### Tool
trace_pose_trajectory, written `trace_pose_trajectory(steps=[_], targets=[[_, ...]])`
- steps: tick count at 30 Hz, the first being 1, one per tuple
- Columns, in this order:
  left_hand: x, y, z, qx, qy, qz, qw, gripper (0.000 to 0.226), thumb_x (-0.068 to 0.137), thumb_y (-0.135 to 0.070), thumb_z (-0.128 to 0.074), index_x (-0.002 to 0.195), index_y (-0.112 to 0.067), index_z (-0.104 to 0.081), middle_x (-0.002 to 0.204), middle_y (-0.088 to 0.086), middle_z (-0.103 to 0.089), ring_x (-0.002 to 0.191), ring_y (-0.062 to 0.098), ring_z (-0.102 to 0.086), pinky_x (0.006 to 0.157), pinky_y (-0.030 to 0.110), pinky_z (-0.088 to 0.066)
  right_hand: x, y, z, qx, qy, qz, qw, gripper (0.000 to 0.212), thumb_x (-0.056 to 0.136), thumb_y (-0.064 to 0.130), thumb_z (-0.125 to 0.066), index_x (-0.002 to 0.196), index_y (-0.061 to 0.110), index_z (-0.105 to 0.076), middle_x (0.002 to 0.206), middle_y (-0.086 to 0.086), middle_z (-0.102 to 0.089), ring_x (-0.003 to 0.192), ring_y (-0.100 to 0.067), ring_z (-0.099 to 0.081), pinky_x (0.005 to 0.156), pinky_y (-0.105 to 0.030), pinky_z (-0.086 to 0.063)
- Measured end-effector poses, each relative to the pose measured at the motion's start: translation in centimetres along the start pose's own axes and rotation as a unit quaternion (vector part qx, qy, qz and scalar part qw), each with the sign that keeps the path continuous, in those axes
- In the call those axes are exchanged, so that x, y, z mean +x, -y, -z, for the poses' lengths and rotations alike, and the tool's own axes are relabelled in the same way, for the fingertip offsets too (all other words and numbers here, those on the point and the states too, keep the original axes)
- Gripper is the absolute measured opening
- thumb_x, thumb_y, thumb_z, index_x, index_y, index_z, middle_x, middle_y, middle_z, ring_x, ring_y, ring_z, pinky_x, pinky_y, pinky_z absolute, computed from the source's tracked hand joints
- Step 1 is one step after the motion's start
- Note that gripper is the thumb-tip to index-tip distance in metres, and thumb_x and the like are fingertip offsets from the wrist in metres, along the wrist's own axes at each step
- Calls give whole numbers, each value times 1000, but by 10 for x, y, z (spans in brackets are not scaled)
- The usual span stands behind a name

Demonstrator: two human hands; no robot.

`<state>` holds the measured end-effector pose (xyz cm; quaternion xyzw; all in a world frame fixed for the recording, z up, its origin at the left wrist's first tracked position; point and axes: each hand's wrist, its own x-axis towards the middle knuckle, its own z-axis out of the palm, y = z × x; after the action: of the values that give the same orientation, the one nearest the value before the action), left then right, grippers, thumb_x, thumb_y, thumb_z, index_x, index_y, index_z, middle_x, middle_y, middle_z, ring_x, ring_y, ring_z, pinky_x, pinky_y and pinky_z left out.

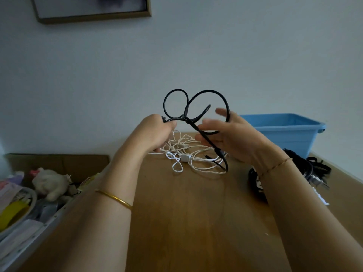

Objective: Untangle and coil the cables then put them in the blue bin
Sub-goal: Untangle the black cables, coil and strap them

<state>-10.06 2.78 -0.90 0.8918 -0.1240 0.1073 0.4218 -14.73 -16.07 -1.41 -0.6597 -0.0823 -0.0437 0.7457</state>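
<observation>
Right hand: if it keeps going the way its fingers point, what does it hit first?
The black cable: the right hand points left, and a strand slanting down from the left hand crosses at its fingertips. The left hand comes next. Depth is unclear; they may be touching now.

We take this for a home: a wooden table (186,213) against a plain wall (255,55), a framed picture (92,8) above the table's far left, a soft toy (51,183) among clutter (17,205) left of the table, a blue bin (284,138) at its far right.
</observation>
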Motion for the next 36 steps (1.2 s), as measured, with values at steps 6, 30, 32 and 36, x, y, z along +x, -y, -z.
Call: trace_pose_trajectory(steps=[6, 30, 32, 36], targets=[[-11, -12, 6, -120, 67, -33, 990, 39, 97, -38, -51, 91, -1, -61, 47, -10, -41, 42, 7, -38, 45, 24, -37, 6, -8, -3, -235, -148, 220, 935, 96, 78, -2, -72, 148, 26, -14, 102, -10, -59, 84, -21, -65, 76, -26, -56], [-17, -25, 0, -54, -14, -157, 986, 37, 98, -33, -48, 91, 0, -62, 53, -2, -43, 50, 19, -40, 56, 32, -38, 4, 1, -10, -377, -277, 298, 832, 13, 90, 15, -60, 92, 8, -71, 93, -7, -59, 81, -10, -47, 66, -3, -33], [-15, -21, 3, -7, -29, -157, 987, 36, 98, -35, -47, 90, -2, -61, 55, -2, -47, 51, 20, -43, 58, 32, -39, 7, -2, -7, -368, -259, 241, 860, 14, 90, 16, -59, 87, 6, -70, 90, -6, -61, 76, -9, -47, 63, -6, -35], [-6, -11, 5, 108, -109, -163, 975, 42, 96, -42, -47, 84, -2, -52, 73, 11, -57, 68, 32, -52, 64, 40, -42, 12, -14, -3, -314, -201, 110, 921, 21, 91, 13, -53, 86, -3, -67, 70, -7, -68, 42, -2, -41, 42, -16, -33]])
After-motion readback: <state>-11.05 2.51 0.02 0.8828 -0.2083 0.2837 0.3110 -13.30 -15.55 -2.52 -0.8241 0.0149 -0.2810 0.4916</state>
